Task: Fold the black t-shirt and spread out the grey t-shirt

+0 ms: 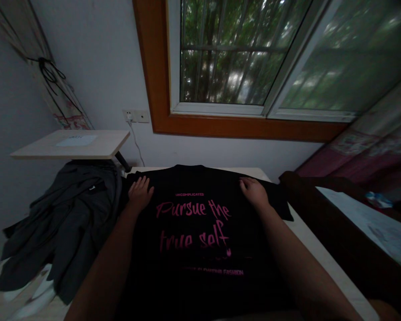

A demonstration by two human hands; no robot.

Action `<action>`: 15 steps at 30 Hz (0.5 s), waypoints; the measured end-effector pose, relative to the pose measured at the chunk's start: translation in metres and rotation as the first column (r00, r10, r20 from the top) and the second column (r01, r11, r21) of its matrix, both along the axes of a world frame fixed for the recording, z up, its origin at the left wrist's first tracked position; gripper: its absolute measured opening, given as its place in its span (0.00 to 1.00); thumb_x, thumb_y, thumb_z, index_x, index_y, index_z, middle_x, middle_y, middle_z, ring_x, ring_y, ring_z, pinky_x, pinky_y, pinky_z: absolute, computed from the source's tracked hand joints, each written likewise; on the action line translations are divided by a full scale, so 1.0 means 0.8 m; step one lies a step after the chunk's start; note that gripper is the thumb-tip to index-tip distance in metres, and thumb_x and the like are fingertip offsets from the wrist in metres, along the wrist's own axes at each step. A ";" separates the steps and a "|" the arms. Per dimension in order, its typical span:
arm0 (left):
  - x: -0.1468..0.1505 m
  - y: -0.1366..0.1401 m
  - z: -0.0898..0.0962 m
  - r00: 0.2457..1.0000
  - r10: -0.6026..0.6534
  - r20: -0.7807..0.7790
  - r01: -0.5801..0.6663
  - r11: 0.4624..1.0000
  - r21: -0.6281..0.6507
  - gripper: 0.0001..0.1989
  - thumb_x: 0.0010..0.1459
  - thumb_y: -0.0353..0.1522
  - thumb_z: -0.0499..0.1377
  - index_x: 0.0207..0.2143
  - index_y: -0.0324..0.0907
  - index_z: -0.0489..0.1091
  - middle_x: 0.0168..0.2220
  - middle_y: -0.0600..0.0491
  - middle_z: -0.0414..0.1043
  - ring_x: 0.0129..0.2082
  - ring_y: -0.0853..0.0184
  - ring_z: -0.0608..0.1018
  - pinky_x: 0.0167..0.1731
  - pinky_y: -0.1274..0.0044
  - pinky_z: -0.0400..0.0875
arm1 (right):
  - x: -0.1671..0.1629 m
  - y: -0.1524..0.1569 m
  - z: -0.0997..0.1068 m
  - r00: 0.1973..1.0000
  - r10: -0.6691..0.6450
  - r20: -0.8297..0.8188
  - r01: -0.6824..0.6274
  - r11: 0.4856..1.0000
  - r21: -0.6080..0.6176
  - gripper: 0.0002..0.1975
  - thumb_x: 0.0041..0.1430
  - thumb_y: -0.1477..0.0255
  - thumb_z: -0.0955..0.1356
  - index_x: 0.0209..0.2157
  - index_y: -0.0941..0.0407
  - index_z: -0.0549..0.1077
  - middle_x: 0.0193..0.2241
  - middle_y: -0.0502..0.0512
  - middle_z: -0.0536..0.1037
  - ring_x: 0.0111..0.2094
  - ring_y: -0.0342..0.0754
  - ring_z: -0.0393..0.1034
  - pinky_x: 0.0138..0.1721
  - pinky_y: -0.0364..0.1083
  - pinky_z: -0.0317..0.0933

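Note:
A black T-shirt (194,183) with pink lettering lies spread out on a light table (307,240), its collar toward the window wall. My left hand (141,192) rests flat on the shirt near its left shoulder, fingers stretched out. On the opposite shoulder lies my right hand (254,191), palm down, its fingers pointing inward and partly in shadow. Neither hand appears to grip the cloth. The lower part of the shirt fades into darkness between my forearms.
Dark grey clothing (83,196) is heaped at the left, under a small raised board (70,145) with a paper on it. White hangers (36,294) poke out below. A dark brown bed frame (321,218) borders the table's right side. A socket (135,116) sits below the window.

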State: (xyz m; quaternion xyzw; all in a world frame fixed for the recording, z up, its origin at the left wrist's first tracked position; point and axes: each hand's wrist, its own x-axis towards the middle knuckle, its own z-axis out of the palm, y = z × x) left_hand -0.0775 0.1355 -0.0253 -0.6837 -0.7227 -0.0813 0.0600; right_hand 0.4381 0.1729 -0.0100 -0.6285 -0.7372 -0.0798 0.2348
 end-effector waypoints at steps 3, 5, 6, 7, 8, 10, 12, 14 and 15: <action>0.001 -0.002 0.003 1.000 -0.011 -0.003 0.011 1.000 -0.004 0.29 0.69 0.42 0.44 0.68 0.41 0.58 0.70 0.47 0.53 0.70 0.58 0.55 0.69 0.63 0.48 | 0.023 -0.016 0.000 0.998 -0.055 0.010 0.055 0.998 -0.033 0.18 0.67 0.66 0.61 0.46 0.56 0.79 0.47 0.59 0.81 0.49 0.55 0.74 0.51 0.52 0.67; 0.002 -0.005 0.005 1.000 -0.016 -0.010 0.016 1.000 -0.008 0.29 0.69 0.43 0.44 0.68 0.42 0.57 0.70 0.48 0.53 0.70 0.57 0.56 0.68 0.62 0.47 | 0.040 -0.027 -0.007 0.998 -0.053 0.026 0.054 0.998 -0.043 0.17 0.66 0.67 0.61 0.46 0.57 0.79 0.47 0.60 0.80 0.48 0.56 0.74 0.51 0.52 0.66; 0.003 -0.007 0.006 1.000 -0.018 -0.013 0.018 1.000 -0.012 0.29 0.69 0.43 0.44 0.68 0.43 0.57 0.70 0.49 0.53 0.70 0.56 0.56 0.68 0.61 0.47 | 0.047 -0.032 -0.011 0.999 -0.043 0.030 0.045 0.998 -0.038 0.17 0.66 0.68 0.62 0.46 0.57 0.79 0.48 0.60 0.80 0.49 0.56 0.73 0.52 0.53 0.65; 0.004 -0.009 0.007 1.000 -0.020 -0.015 0.020 1.000 -0.013 0.29 0.69 0.43 0.44 0.68 0.44 0.58 0.70 0.50 0.54 0.70 0.55 0.56 0.68 0.61 0.47 | 0.052 -0.038 -0.016 0.999 -0.029 0.031 0.030 0.999 -0.028 0.17 0.65 0.68 0.62 0.47 0.57 0.78 0.49 0.60 0.79 0.50 0.56 0.72 0.54 0.53 0.64; 0.005 -0.012 0.007 1.000 -0.021 -0.015 0.021 1.000 -0.013 0.28 0.69 0.43 0.44 0.68 0.44 0.58 0.70 0.50 0.54 0.70 0.55 0.56 0.68 0.60 0.46 | 0.056 -0.043 -0.021 0.999 -0.015 0.028 0.015 1.000 -0.014 0.17 0.64 0.69 0.62 0.48 0.57 0.78 0.50 0.60 0.79 0.51 0.56 0.71 0.55 0.54 0.63; 0.009 -0.020 0.009 1.000 -0.028 -0.006 0.028 1.000 -0.009 0.28 0.69 0.42 0.44 0.67 0.45 0.59 0.70 0.50 0.53 0.71 0.53 0.54 0.68 0.57 0.45 | 0.058 -0.051 -0.027 1.000 -0.005 0.009 0.005 1.000 0.009 0.17 0.64 0.68 0.62 0.49 0.57 0.77 0.52 0.60 0.78 0.53 0.56 0.69 0.57 0.55 0.61; 0.015 -0.030 0.010 0.998 -0.062 0.005 0.062 0.998 0.005 0.28 0.70 0.43 0.44 0.68 0.46 0.58 0.70 0.50 0.52 0.71 0.52 0.52 0.68 0.53 0.45 | 0.056 -0.058 -0.027 1.000 -0.023 -0.017 0.023 1.000 0.015 0.17 0.64 0.68 0.62 0.49 0.57 0.78 0.52 0.59 0.78 0.53 0.55 0.69 0.57 0.54 0.61; 0.021 -0.040 0.011 0.991 -0.134 0.010 0.133 0.991 0.025 0.28 0.69 0.43 0.44 0.68 0.47 0.57 0.71 0.50 0.52 0.71 0.52 0.51 0.67 0.51 0.45 | 0.054 -0.064 -0.021 0.997 -0.062 -0.034 0.063 0.998 0.009 0.17 0.65 0.67 0.62 0.48 0.56 0.78 0.50 0.58 0.79 0.51 0.55 0.69 0.55 0.54 0.62; 0.025 -0.045 0.012 0.983 -0.184 0.013 0.184 0.983 0.029 0.28 0.69 0.43 0.45 0.68 0.47 0.57 0.71 0.50 0.52 0.71 0.52 0.51 0.67 0.51 0.45 | 0.053 -0.067 -0.016 0.996 -0.087 -0.034 0.087 0.996 0.005 0.17 0.65 0.68 0.62 0.47 0.56 0.78 0.49 0.58 0.79 0.50 0.55 0.69 0.54 0.53 0.62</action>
